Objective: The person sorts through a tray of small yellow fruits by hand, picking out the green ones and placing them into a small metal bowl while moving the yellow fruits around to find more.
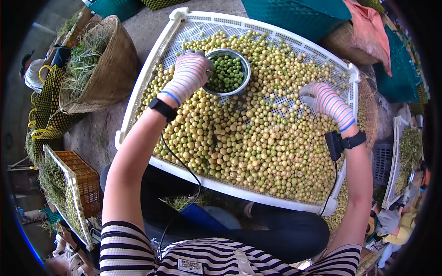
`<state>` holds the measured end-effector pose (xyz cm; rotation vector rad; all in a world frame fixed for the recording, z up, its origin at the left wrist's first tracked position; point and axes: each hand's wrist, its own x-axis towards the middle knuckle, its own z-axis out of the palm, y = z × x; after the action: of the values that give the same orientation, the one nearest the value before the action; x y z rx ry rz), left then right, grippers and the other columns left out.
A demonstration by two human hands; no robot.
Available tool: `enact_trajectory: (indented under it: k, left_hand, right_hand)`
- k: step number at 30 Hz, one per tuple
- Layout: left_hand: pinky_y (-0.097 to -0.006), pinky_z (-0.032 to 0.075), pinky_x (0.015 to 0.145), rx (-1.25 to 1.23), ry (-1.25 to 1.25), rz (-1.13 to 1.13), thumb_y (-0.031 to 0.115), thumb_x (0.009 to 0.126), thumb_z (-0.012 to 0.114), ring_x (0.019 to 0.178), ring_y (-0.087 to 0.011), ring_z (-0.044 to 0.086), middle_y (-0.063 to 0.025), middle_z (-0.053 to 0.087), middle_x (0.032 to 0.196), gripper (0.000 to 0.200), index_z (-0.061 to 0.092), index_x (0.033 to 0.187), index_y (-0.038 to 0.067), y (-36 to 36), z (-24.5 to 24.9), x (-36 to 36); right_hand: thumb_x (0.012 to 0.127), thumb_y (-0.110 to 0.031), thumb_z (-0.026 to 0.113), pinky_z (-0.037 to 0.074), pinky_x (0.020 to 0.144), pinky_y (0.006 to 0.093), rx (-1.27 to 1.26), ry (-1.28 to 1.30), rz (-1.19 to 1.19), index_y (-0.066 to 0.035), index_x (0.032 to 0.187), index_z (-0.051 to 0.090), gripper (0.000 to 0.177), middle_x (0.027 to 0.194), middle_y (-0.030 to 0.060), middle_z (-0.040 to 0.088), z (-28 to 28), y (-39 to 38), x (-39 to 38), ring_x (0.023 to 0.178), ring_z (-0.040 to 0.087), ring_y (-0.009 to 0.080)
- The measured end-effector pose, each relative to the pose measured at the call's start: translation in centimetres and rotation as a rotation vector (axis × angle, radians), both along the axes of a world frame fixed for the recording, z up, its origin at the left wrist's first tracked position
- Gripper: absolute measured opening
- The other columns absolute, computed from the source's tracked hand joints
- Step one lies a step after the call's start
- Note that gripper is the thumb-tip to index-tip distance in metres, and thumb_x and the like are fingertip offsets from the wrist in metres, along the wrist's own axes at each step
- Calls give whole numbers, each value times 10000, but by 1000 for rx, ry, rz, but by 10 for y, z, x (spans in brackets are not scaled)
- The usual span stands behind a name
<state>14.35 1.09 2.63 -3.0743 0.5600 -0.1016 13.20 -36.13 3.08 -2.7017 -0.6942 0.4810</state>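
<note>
A large white perforated plastic tray [159, 55] lies across my lap, spread with small round yellow-green fruits [221, 142]. Near its far side, a round metal bowl [249, 73] sits among them, holding darker green fruits [227, 72]. My left hand [189, 73], in a striped glove with grey fingertips, is closed on the bowl's left rim; its fingertips partly hide the edge. Toward the tray's right side, my right hand [324, 102], gloved alike, reaches down to the yellow-green fruits. Its fingers are bent and look apart, with nothing visible in them.
A woven basket [122, 64] of cut greenery stands at the left. Below it are an orange crate [83, 172] and a tilted tray [69, 184] of fruit. Teal sacks [294, 18] and a pink sack [368, 32] stand beyond the tray. Other people work at the edges.
</note>
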Motion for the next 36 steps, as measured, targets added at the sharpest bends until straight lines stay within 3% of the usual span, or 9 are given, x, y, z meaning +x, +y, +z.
enact_trajectory:
  k: [7, 12, 14, 15, 22, 27, 31, 34, 36]
  left_hand:
    - [-372, 499, 733, 17, 34, 18, 171, 663, 703, 826, -276, 608, -74, 632, 905, 163, 719, 825, 167, -3, -11, 13]
    - [-303, 496, 659, -767, 405, 80, 260, 735, 693, 702, -148, 604, -90, 676, 804, 278, 676, 918, 51, 23, -13, 12]
    - [-315, 474, 747, -478, 544, 76, 164, 744, 708, 811, -168, 604, -89, 649, 882, 211, 663, 900, 30, 15, 4, 0]
    - [-349, 471, 768, -280, 438, -278, 188, 702, 743, 866, -232, 607, -104, 645, 923, 278, 659, 931, 55, 12, 2, -1]
    - [-406, 457, 816, -451, 298, -533, 133, 711, 697, 947, -320, 560, -139, 590, 976, 285, 635, 978, 54, -143, 28, -33]
    - [-407, 439, 909, -213, 421, -257, 227, 773, 650, 1066, -333, 531, -156, 549, 1150, 365, 612, 1118, 116, -234, -1, -2]
    - [-388, 465, 893, -378, 496, -129, 216, 806, 603, 1042, -325, 570, -188, 562, 1156, 387, 585, 1182, 128, -255, -29, 18]
    - [-362, 469, 878, -839, 430, -18, 160, 801, 621, 1008, -322, 595, -201, 617, 1082, 439, 537, 1222, 64, -258, -50, 22]
    - [-336, 494, 809, -1159, 546, 60, 194, 803, 669, 963, -280, 613, -195, 624, 1066, 519, 488, 1248, -3, -266, -59, 24]
  right_hand:
    - [798, -148, 645, 499, 738, 323, 102, 74, -151, -33, 983, 658, 218, 881, 144, 673, -4, -63, 10, 790, 638, 218]
    - [783, -100, 643, 485, 795, 314, 131, 54, -221, -25, 998, 658, 229, 934, 129, 672, 3, -105, 21, 864, 629, 201]
    - [781, -110, 627, 477, 825, 320, 50, -4, -212, -23, 1002, 658, 239, 992, 144, 665, 4, -121, 27, 901, 632, 223]
    - [785, -136, 613, 465, 848, 329, 131, -112, -204, -31, 1007, 658, 249, 1010, 159, 657, -3, -128, 29, 926, 627, 255]
    - [750, -10, 509, 481, 840, 412, -299, -232, -300, -219, 1270, 513, 561, 1101, 187, 594, -24, -102, 82, 941, 611, 335]
    - [770, -86, 583, 484, 840, 424, -64, -461, -8, -266, 1224, 551, 490, 1139, 140, 588, -53, -80, 100, 935, 611, 332]
    - [792, -203, 643, 505, 805, 394, -207, -248, -130, -174, 1078, 644, 288, 944, 98, 671, -65, -79, 106, 841, 642, 292]
    - [840, -290, 629, 516, 565, 304, 335, 216, -540, -49, 1031, 644, 308, 706, 98, 662, -51, -84, 87, 593, 620, 146]
    - [848, -273, 617, 506, 540, 277, 428, 234, -505, -40, 1027, 642, 295, 694, 85, 655, -34, -82, 65, 580, 611, 130]
